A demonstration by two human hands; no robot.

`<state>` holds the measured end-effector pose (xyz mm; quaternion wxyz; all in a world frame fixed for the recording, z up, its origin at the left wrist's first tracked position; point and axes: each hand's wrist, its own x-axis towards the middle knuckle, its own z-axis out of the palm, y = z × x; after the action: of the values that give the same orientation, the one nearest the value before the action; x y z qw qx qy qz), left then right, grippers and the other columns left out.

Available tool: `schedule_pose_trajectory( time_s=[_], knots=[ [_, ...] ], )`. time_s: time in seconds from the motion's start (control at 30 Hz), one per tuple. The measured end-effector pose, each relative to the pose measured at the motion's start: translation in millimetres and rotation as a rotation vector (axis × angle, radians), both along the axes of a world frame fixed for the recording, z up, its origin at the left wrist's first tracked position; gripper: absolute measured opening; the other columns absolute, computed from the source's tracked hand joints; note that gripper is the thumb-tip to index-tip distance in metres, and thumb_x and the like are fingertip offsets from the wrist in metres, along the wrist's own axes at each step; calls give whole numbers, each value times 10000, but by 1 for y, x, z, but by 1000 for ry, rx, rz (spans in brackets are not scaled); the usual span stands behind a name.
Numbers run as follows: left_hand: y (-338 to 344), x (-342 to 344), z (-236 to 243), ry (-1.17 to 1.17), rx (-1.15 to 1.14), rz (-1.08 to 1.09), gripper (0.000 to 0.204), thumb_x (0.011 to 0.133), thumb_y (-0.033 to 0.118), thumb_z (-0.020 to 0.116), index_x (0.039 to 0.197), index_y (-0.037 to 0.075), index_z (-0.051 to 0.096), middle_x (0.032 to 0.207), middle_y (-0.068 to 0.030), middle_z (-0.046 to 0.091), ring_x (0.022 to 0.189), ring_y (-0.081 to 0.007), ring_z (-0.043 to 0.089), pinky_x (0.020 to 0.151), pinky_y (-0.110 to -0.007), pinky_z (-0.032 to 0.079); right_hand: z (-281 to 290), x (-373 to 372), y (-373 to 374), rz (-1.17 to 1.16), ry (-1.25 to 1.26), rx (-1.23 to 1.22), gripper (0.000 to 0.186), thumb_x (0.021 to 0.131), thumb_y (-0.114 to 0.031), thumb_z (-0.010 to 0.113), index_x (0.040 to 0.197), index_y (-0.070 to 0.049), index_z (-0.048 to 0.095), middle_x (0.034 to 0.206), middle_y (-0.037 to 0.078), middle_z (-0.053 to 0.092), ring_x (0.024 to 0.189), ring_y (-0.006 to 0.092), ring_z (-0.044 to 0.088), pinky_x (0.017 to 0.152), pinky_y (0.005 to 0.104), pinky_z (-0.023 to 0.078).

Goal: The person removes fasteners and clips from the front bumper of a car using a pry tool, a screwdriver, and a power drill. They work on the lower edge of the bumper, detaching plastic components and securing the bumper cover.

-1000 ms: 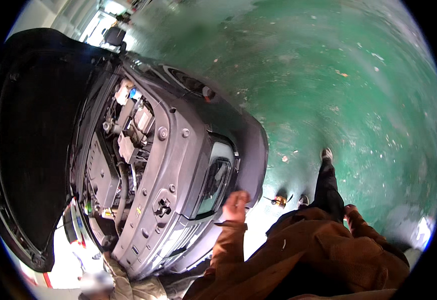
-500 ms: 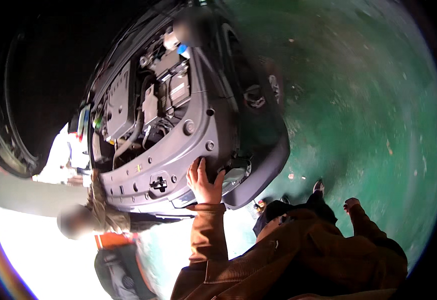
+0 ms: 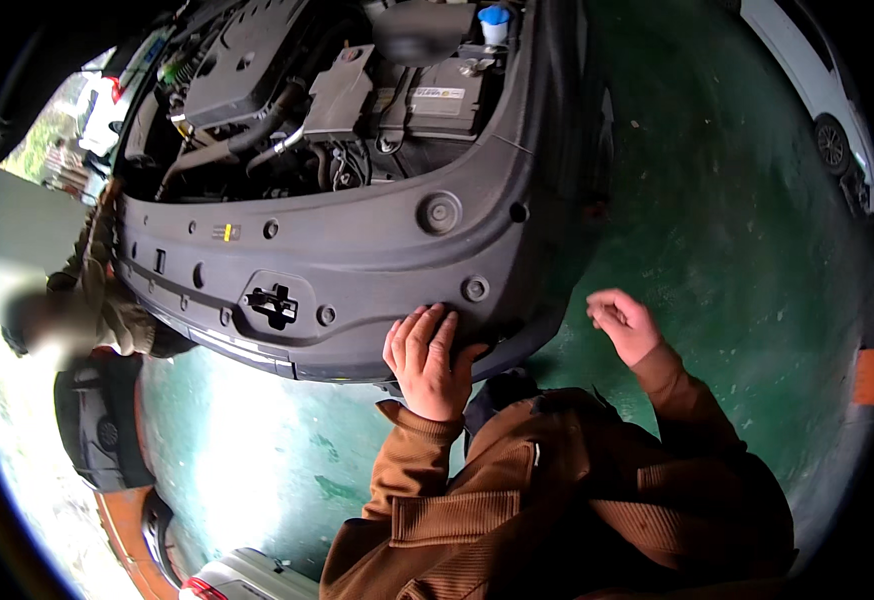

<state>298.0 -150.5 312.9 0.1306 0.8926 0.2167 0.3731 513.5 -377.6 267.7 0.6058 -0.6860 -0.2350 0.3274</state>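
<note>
One grey panel (image 3: 357,245) lies under the left hand (image 3: 429,362) (right hand (image 3: 631,326) apart).

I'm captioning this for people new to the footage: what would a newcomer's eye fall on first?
Probably the car's open engine bay at the upper left and centre, with a bright blue cap standing out at the top. Next might come the left hand, laid on the front edge of the dark grey panel below the bay. The right hand is in the air over the green floor.

Green floor (image 3: 697,250) (pale-flecked), white glare (image 3: 242,450) at lower left, dimmer toward right
</note>
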Motion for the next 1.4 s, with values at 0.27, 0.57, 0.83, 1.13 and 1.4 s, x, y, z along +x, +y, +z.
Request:
schedule_pose_trajectory(
  time_s=[0.27, 0.57, 0.83, 1.13, 1.4],
  knots=[
    [16, -16, 10, -38, -84, -42, 493, 722, 273, 827, 1143, 54, 692, 1233, -92, 677, 1170, -310, 626, 1023, -489, 453, 119, -22, 166, 498, -847, 217, 226, 815, 26, 698, 1034, -28, 711, 971, 106, 673, 877, 276, 648, 777, 367, 540],
    [-55, -89, -11, -287, -320, 408, 452, 773, 117, 839, 1187, 57, 669, 1283, -126, 632, 1272, -351, 548, 1061, -476, 445, 81, -32, 194, 560, -1173, 454, 210, 840, 80, 650, 1027, 1, 701, 916, 145, 675, 818, 329, 646, 755, 410, 532],
    [-381, -308, -305, 36, -1731, 1453, 699, 814, 521, 790, 1293, 37, 633, 1235, -224, 680, 1201, -348, 627, 1044, -447, 485, 78, -43, 194, 562, -922, 251, 188, 907, 35, 605, 1068, -9, 692, 881, 92, 649, 770, 208, 614, 708, 314, 499],
    [-510, -320, -353, -533, -2173, 1553, 504, 899, 451, 700, 1202, 49, 694, 1126, -227, 712, 1114, -344, 668, 993, -459, 518, 64, -253, 204, 998, -429, 164, 160, 936, 21, 577, 1060, 24, 677, 839, 65, 646, 692, 105, 578, 635, 244, 479],
    [-426, -498, -377, -209, -1956, 1420, 383, 974, 389, 621, 1121, 59, 748, 1030, -230, 740, 1036, -341, 704, 949, -470, 548, -123, -398, 226, 1921, -792, -711, 365, 904, -322, 701, 1164, -66, 705, 1097, 153, 735, 1064, 300, 701, 949, 392, 544]
  ],
)
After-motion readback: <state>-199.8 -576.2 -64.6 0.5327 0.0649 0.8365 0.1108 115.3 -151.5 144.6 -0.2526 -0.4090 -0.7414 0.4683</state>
